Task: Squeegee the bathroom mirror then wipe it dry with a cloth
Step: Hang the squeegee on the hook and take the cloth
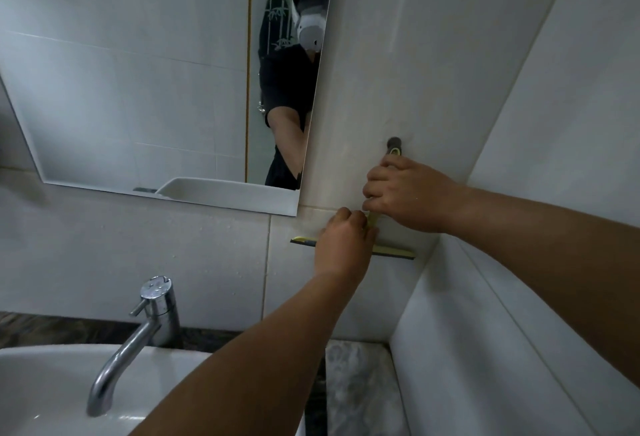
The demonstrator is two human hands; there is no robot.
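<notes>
We found the squeegee point(375, 224) hanging on the tiled wall at right of centre, its top at a dark hook point(394, 142), well clear of the mirror point(138, 89) in the upper left. The right hand point(408, 193) was curled round the handle. The left hand point(346, 245) was bent at the neck above the blade; we could not tell whether it gripped. No cloth was in view.

Risks, in our judgement: the tool could snag on the hook if pulled at an angle, and the wall showed droplets, so a wet handle might slip and drop towards the basin point(52, 383).

The blade was a long flat strip, dark rubber edged in yellow-green plastic. The tiles were glossy white, the tap point(149, 318) polished chrome, and the counter marbled stone.
</notes>
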